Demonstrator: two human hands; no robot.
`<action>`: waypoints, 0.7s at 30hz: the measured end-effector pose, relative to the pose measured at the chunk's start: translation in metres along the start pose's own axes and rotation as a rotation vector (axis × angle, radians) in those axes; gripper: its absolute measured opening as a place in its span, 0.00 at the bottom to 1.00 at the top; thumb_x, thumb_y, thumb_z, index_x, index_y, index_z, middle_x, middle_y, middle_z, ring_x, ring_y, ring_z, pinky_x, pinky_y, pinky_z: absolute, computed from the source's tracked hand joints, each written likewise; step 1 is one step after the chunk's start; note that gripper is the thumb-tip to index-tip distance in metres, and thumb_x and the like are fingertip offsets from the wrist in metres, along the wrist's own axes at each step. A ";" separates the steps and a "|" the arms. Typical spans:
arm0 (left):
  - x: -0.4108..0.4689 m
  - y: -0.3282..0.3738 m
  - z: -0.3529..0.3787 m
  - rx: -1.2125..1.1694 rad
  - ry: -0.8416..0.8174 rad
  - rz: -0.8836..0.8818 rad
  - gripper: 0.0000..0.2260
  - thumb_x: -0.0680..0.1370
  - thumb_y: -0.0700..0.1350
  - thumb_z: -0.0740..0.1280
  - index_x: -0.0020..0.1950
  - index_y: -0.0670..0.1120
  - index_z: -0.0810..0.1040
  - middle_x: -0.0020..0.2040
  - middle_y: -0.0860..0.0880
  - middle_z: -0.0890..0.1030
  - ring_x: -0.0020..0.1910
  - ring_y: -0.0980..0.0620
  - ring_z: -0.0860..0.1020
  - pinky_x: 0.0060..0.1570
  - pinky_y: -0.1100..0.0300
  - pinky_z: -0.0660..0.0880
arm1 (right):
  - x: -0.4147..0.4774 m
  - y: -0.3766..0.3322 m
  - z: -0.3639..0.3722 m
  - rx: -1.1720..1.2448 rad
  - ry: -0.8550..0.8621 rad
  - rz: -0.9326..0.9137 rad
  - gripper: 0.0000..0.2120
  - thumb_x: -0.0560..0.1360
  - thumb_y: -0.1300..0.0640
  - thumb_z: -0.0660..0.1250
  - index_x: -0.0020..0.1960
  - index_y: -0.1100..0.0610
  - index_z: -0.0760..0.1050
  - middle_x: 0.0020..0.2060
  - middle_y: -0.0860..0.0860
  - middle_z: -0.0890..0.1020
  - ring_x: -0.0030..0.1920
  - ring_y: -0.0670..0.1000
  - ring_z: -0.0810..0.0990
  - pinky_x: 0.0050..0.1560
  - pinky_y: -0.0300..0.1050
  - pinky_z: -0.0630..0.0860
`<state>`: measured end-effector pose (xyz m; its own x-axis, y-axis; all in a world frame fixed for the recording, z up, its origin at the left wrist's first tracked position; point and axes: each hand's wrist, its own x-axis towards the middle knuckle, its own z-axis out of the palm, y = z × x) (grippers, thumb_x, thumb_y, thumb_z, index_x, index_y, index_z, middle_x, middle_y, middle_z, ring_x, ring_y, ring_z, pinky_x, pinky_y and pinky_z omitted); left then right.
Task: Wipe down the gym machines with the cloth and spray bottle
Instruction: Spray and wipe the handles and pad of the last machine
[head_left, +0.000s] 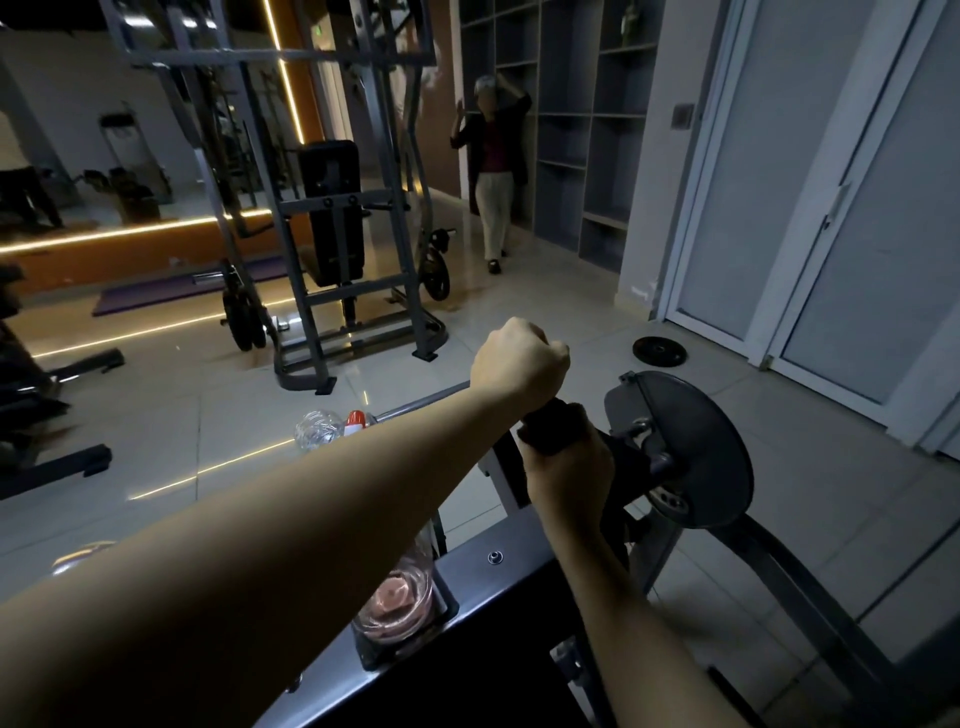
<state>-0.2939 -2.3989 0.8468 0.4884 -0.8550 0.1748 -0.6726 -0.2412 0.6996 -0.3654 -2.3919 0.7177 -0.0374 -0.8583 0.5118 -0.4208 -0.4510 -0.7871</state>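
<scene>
- Your left hand (519, 358) is fisted at the end of the chrome bar (421, 402) (whatever it grips is hidden).
- Your right hand (566, 467) clutches a dark cloth (550, 426) beside the weight plate (696, 452).
- A red-capped bottle (319, 428) shows past your left forearm.

A loose black weight plate (660, 352) lies flat on the tiled floor (519, 291) near its right edge, just in front of the white double doors (810, 208). At the floor's far edge a person (493, 171) is upright beside the grey open shelving (566, 130), both arms raised. A purple mat (171, 291) lies along the far left edge, below the wall mirror (104, 130) and a lit strip (130, 234).
</scene>
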 end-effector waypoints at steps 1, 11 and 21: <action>-0.001 0.000 -0.001 0.004 -0.005 0.003 0.15 0.77 0.47 0.65 0.32 0.45 0.72 0.31 0.48 0.75 0.32 0.47 0.74 0.31 0.59 0.68 | 0.005 0.002 -0.004 -0.017 -0.065 -0.023 0.11 0.68 0.54 0.76 0.46 0.55 0.76 0.39 0.50 0.83 0.39 0.52 0.80 0.38 0.43 0.71; 0.000 0.001 -0.001 0.026 -0.027 0.034 0.14 0.76 0.45 0.65 0.31 0.46 0.66 0.29 0.47 0.70 0.30 0.46 0.68 0.31 0.58 0.64 | 0.077 0.016 -0.071 0.324 -1.277 0.387 0.11 0.75 0.75 0.62 0.45 0.60 0.72 0.35 0.50 0.79 0.35 0.43 0.79 0.35 0.34 0.74; 0.001 -0.003 -0.001 -0.014 -0.033 0.011 0.12 0.75 0.47 0.64 0.33 0.45 0.74 0.33 0.44 0.80 0.34 0.42 0.78 0.34 0.57 0.73 | -0.020 0.024 -0.007 0.105 -0.078 0.164 0.24 0.69 0.57 0.76 0.62 0.51 0.73 0.52 0.50 0.82 0.53 0.52 0.82 0.52 0.52 0.80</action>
<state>-0.2915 -2.3985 0.8456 0.4625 -0.8721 0.1598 -0.6697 -0.2255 0.7076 -0.3805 -2.3840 0.6913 -0.0254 -0.9369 0.3487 -0.3184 -0.3230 -0.8912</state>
